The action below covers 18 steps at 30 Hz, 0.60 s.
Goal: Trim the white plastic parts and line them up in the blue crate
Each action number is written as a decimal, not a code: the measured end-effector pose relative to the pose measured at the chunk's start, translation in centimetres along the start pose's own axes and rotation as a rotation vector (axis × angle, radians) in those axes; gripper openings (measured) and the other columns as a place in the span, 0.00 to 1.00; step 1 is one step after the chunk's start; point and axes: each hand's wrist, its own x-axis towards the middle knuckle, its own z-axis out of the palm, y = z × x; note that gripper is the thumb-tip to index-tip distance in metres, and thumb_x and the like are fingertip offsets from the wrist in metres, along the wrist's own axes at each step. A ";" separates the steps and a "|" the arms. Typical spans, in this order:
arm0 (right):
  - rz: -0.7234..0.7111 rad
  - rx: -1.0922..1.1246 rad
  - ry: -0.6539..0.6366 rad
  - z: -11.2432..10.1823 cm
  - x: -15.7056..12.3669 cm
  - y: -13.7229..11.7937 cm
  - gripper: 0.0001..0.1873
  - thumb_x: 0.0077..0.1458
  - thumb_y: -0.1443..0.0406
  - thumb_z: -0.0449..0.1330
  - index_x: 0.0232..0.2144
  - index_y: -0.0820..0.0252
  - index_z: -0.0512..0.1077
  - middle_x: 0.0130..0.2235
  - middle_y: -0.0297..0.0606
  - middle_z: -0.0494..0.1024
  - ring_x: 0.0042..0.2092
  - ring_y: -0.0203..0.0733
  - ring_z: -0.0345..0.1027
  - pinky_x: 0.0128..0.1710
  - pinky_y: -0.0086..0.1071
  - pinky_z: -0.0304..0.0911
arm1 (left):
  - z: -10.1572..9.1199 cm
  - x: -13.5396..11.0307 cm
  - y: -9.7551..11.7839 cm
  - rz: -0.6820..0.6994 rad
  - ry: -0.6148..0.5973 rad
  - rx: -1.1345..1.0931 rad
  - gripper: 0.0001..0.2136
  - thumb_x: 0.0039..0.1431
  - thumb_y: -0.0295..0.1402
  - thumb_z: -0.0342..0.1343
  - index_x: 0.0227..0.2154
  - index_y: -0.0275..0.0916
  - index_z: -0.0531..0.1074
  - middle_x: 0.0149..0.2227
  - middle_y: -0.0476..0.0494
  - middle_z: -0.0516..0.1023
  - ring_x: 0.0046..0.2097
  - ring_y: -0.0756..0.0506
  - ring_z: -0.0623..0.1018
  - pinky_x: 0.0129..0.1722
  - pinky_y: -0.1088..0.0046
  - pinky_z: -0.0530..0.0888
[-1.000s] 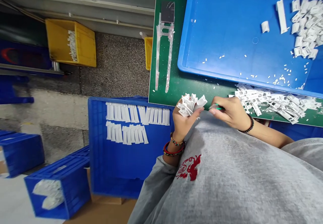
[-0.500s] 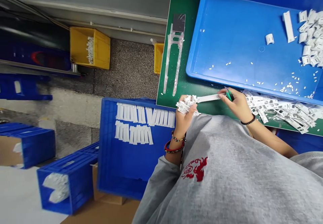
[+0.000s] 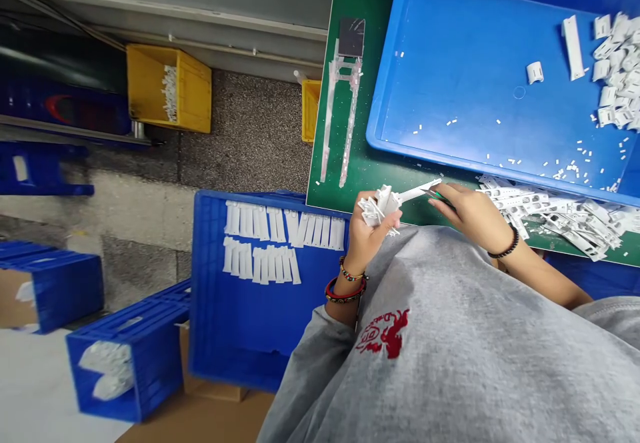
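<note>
My left hand [image 3: 364,236] is closed around a bunch of white plastic parts [image 3: 380,206] just off the edge of the green table [image 3: 360,163]. My right hand [image 3: 470,213] pinches a small green tool [image 3: 440,196], its tip touching a long white strip [image 3: 417,192] that sticks out of the bunch. A pile of white plastic frames [image 3: 555,210] lies on the table right of my right hand. Behind it stands a big blue tray [image 3: 480,83] holding small white parts [image 3: 615,63] and tiny scraps.
A blue crate [image 3: 250,296] with rows of white strips [image 3: 280,230] sits below the table edge. Two clear plastic runners [image 3: 340,123] lie on the table's left end. Yellow bins [image 3: 167,90] and more blue crates [image 3: 120,370] stand on the floor.
My right hand dropped slightly and the strip now tilts up from the bunch. A second ago the right hand was close against the bunch with no strip pulled out.
</note>
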 end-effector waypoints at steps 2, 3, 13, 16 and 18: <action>-0.069 0.122 0.037 -0.9 -0.3 -0.6 0.20 0.70 0.54 0.45 0.46 0.58 0.72 0.35 0.41 0.78 0.31 0.43 0.72 0.30 0.32 0.59 | 0.3 -0.1 0.0 -0.009 -0.030 -0.014 0.15 0.58 0.43 0.63 0.34 0.43 0.63 0.22 0.56 0.73 0.23 0.50 0.75 0.28 0.72 0.73; -0.094 0.160 0.062 -1.3 -0.4 -0.9 0.20 0.70 0.54 0.45 0.44 0.58 0.71 0.33 0.39 0.78 0.29 0.41 0.70 0.29 0.31 0.58 | 0.6 -0.2 -0.1 -0.021 -0.038 -0.025 0.15 0.58 0.43 0.63 0.34 0.43 0.62 0.22 0.56 0.73 0.23 0.51 0.75 0.27 0.73 0.73; -0.130 0.256 0.083 -2.0 -0.4 -1.2 0.21 0.69 0.52 0.45 0.43 0.60 0.71 0.26 0.34 0.72 0.24 0.37 0.60 0.27 0.30 0.52 | 2.8 -0.8 -1.8 -0.137 -0.176 -0.095 0.18 0.57 0.50 0.61 0.29 0.40 0.69 0.23 0.50 0.76 0.26 0.50 0.76 0.31 0.71 0.74; -0.143 0.395 0.024 -1.3 -0.1 -1.2 0.25 0.67 0.47 0.49 0.51 0.60 0.68 0.25 0.30 0.69 0.24 0.36 0.60 0.27 0.29 0.54 | 2.9 -0.6 -2.2 -0.125 -0.193 -0.021 0.18 0.56 0.51 0.61 0.27 0.40 0.70 0.23 0.50 0.76 0.27 0.49 0.76 0.33 0.70 0.75; -0.141 0.457 0.014 -0.9 -0.1 -1.3 0.28 0.66 0.45 0.50 0.52 0.60 0.68 0.26 0.30 0.70 0.24 0.36 0.60 0.27 0.29 0.55 | 3.0 -0.5 -2.6 -0.096 -0.152 0.027 0.18 0.52 0.51 0.64 0.30 0.40 0.71 0.26 0.49 0.77 0.30 0.48 0.78 0.35 0.69 0.76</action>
